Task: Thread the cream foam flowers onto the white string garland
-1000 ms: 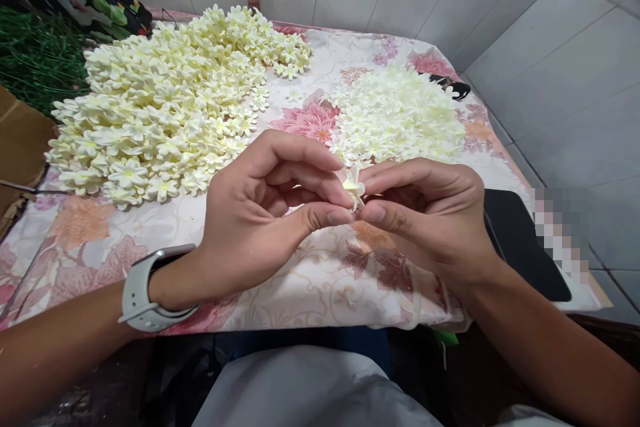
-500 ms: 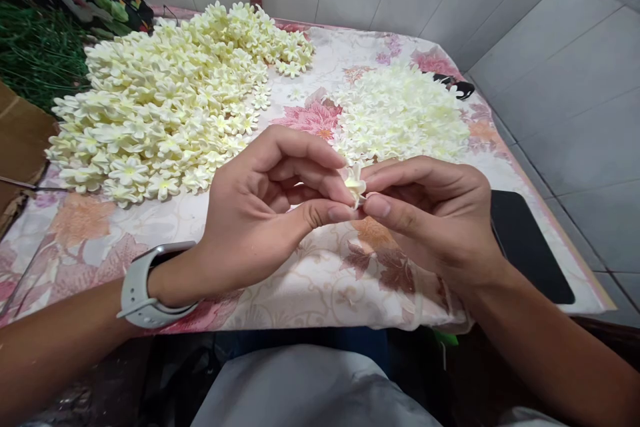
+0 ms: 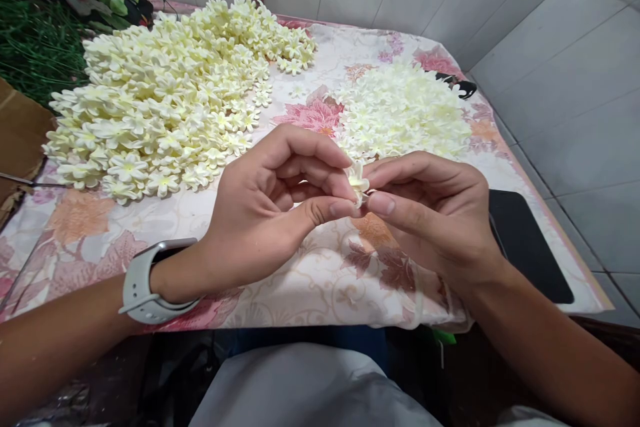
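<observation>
A small pale yellow flower (image 3: 357, 180) is held between both hands above the table. My left hand (image 3: 280, 207) pinches it between thumb and fingers from the left. From the right, my right hand (image 3: 435, 213) has thumb and forefinger pressed together at the flower's lower right side; the bit in that pinch is too small to make out. Behind my left hand lies a large heap of cream-yellow flowers (image 3: 165, 93). A smaller heap of whiter flowers (image 3: 400, 110) sits beyond my right hand.
A black phone-like slab (image 3: 530, 247) lies at the right. Black-handled items (image 3: 465, 88) rest behind the white heap. Green stems (image 3: 40, 47) and a cardboard box (image 3: 20, 140) stand at the left. Tiled walls border the flower-patterned tablecloth (image 3: 310, 280).
The fingers have shifted very slightly around the flower, which shows a little more upright. Both hands keep their pinch, and the view has moved a little.
</observation>
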`<action>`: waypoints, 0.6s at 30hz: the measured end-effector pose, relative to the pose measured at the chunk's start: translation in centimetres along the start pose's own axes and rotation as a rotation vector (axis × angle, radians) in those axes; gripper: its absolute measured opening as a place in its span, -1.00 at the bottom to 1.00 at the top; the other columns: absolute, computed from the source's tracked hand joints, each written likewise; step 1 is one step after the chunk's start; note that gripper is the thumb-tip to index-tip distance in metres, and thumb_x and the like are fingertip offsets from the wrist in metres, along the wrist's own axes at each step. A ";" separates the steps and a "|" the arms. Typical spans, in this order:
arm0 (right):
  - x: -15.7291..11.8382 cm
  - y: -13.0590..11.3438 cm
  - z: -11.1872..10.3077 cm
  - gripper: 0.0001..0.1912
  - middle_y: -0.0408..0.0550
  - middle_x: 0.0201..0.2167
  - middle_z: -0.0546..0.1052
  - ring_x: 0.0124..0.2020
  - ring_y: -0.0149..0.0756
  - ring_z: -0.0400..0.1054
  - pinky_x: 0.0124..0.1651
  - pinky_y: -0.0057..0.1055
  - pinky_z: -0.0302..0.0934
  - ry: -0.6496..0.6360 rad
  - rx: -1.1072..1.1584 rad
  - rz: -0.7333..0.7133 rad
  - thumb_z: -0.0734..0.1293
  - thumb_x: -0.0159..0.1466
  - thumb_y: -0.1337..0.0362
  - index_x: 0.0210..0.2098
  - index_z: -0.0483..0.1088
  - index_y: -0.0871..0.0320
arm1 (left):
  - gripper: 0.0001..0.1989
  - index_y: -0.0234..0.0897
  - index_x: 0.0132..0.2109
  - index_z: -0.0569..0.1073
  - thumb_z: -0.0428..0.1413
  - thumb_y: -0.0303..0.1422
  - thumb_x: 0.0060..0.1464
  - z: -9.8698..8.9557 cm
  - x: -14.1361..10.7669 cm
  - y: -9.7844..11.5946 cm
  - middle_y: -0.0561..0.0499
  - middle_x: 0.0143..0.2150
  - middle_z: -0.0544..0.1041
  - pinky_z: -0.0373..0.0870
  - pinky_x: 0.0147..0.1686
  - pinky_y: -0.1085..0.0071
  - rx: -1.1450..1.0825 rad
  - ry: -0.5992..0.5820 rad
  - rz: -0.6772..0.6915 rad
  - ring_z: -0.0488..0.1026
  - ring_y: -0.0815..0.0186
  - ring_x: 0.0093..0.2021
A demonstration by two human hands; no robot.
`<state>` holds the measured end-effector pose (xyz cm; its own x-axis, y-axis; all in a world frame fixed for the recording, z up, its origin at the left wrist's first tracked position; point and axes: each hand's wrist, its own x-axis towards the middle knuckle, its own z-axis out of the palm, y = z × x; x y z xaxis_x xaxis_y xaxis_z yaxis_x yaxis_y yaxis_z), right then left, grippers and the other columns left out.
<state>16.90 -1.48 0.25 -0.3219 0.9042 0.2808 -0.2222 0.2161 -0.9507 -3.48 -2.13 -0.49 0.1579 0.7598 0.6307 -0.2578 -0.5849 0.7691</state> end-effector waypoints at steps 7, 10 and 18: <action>0.0 0.0 0.6 -0.79 -0.17 -0.30 0.73 -0.28 -0.31 0.65 -0.24 -0.37 0.61 0.092 -0.098 -0.028 0.74 0.15 0.09 -0.30 0.72 -0.11 | -0.70 -0.26 -0.07 0.58 0.47 -0.53 0.12 0.8 -0.1 0.8 0.11 -0.30 0.68 0.68 -0.28 0.66 0.067 0.062 -0.093 0.71 0.46 -0.28; 0.1 0.2 0.7 -0.75 -0.18 -0.31 0.72 -0.29 -0.33 0.64 -0.26 -0.42 0.60 0.113 -0.100 -0.009 0.76 0.11 0.09 -0.32 0.71 -0.08 | -0.72 -0.25 -0.07 0.58 0.46 -0.52 0.14 0.8 -0.2 1.0 0.10 -0.28 0.66 0.70 -0.26 0.62 0.100 0.062 -0.097 0.71 0.44 -0.26; 0.3 0.2 0.7 -0.75 -0.22 -0.32 0.75 -0.31 -0.40 0.64 -0.23 -0.51 0.61 0.111 -0.059 0.015 0.78 0.07 0.14 -0.32 0.74 -0.09 | -0.63 -0.26 0.02 0.56 0.32 -0.71 0.15 1.0 -0.7 0.4 0.08 -0.24 0.62 0.66 -0.17 0.70 0.212 0.076 0.093 0.65 0.49 -0.24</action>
<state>16.10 -1.45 0.23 -0.2204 0.9419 0.2533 -0.1626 0.2205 -0.9617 -2.71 -3.20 -0.55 0.0682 0.7146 0.6962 -0.0606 -0.6935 0.7179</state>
